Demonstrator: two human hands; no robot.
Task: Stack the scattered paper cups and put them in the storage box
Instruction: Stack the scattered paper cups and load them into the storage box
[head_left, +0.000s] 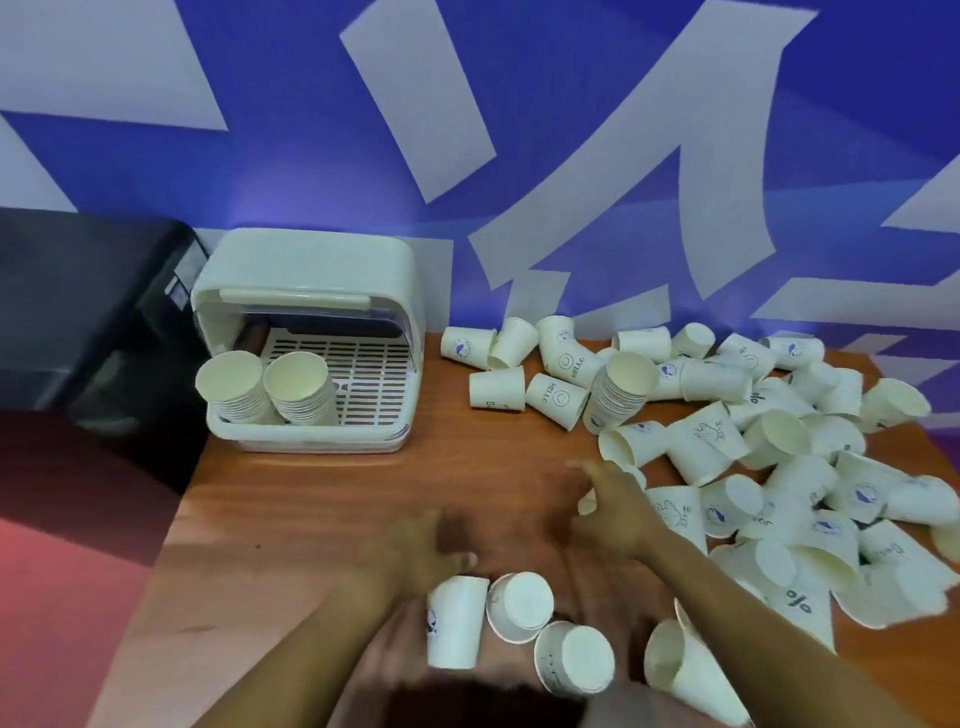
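Several white paper cups (779, 447) lie scattered over the right half of the wooden table (322, 499). One stack of cups (621, 395) stands tilted among them. The white storage box (306, 291) at the back left has its lid up and holds two stacks of cups (270, 387). Near the front edge lie three loose cups (519, 605). My left hand (415, 545) hovers blurred just above the leftmost of them (454, 626), fingers spread, holding nothing. My right hand (613, 509) reaches toward the scattered pile with fingers extended, touching a cup's edge.
A black case (78, 312) sits left of the box beyond the table edge. A blue and white wall stands right behind the table. Bare wood shows between the box and my hands. Another cup (680, 670) lies under my right forearm.
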